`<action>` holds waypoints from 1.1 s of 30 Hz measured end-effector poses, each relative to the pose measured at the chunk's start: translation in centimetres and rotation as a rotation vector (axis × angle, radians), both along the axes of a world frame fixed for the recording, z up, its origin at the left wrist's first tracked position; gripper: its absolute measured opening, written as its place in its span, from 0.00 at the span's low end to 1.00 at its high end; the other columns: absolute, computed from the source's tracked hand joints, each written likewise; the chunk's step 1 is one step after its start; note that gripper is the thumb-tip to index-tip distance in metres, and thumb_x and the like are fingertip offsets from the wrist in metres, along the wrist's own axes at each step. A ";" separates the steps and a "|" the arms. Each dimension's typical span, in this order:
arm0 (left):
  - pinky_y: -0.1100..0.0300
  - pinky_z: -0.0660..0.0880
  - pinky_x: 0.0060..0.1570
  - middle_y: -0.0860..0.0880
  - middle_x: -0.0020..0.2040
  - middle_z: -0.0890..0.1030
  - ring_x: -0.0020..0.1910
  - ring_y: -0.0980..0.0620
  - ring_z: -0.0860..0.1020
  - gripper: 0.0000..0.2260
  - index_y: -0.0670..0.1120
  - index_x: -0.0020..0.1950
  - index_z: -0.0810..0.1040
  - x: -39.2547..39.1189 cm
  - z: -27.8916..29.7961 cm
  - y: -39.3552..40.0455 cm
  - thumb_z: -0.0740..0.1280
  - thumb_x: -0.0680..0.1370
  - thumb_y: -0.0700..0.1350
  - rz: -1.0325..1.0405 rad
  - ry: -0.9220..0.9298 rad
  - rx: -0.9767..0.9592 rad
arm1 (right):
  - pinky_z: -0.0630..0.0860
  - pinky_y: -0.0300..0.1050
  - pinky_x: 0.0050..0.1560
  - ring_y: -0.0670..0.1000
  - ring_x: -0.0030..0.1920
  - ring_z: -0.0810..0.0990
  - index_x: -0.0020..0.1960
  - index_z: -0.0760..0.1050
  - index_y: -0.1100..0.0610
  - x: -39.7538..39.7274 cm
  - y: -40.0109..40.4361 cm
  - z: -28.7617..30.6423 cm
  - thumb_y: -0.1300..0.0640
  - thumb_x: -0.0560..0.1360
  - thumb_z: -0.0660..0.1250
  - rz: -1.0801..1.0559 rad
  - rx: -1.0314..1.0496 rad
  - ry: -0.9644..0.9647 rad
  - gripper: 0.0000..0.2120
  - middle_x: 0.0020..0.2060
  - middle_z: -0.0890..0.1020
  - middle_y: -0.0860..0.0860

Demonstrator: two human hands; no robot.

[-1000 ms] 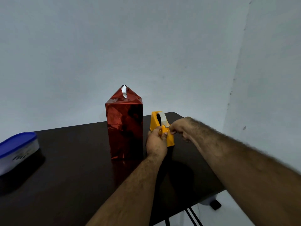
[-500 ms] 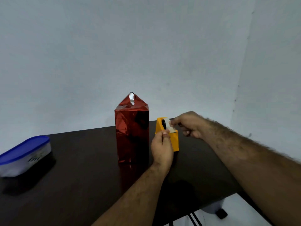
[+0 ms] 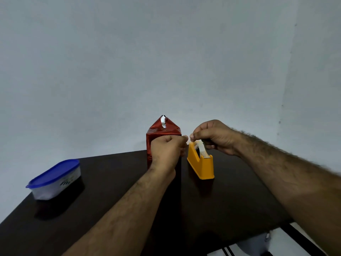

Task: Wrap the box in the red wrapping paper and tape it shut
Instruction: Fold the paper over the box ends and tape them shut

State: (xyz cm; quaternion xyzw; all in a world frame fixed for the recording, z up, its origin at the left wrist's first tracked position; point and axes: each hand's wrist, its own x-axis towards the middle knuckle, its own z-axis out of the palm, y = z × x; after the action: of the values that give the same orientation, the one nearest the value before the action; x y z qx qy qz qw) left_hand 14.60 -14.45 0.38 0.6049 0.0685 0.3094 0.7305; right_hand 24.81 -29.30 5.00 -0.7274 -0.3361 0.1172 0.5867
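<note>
A dark table (image 3: 114, 209) fills the near ground under a pale wall. At its far edge stands the box (image 3: 158, 130), upright and wrapped in shiny red paper that rises to a peak with a silvery strip at the tip; its lower front is hidden behind the left hand (image 3: 167, 150). Well to the left lies an oval white tub (image 3: 55, 183) with a blue lid on — its contents cannot be seen. Just right of the box sits a yellow tape dispenser (image 3: 202, 164), pale tape running over its top. Both hands are raised above it, fingers curled, their fingertips nearly meeting — the left hand and the right hand (image 3: 214, 136) seem to pinch a piece of tape between them, though the piece itself is too small to make out.
</note>
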 end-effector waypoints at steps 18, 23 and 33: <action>0.54 0.82 0.45 0.48 0.31 0.78 0.35 0.49 0.77 0.07 0.41 0.45 0.80 -0.4 9.0 8.2 0.69 0.82 0.39 -0.254 0.168 0.021 | 0.81 0.57 0.61 0.56 0.62 0.83 0.67 0.78 0.54 5.1 5.3 1.6 0.42 0.69 0.80 -0.021 -0.157 0.203 0.31 0.63 0.83 0.55; 0.56 0.80 0.46 0.46 0.38 0.81 0.38 0.49 0.80 0.07 0.42 0.46 0.82 -0.2 8.9 9.8 0.69 0.82 0.41 -0.359 0.265 0.031 | 0.85 0.55 0.53 0.56 0.55 0.87 0.60 0.84 0.59 5.5 6.7 2.8 0.50 0.70 0.81 -0.025 -0.291 0.156 0.22 0.56 0.86 0.57; 0.59 0.80 0.36 0.45 0.41 0.82 0.35 0.52 0.80 0.06 0.42 0.47 0.80 0.4 9.5 10.9 0.67 0.83 0.39 -0.408 0.324 0.158 | 0.84 0.48 0.45 0.47 0.31 0.85 0.54 0.81 0.59 4.4 7.3 1.8 0.57 0.75 0.77 -0.072 -0.223 0.267 0.11 0.40 0.86 0.52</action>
State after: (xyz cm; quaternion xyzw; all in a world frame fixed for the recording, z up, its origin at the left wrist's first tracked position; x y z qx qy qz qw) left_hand 15.03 -3.50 9.88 0.7029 0.0370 0.0595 0.7078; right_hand 29.24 -22.02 6.84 -0.7774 -0.2140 0.2282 0.5456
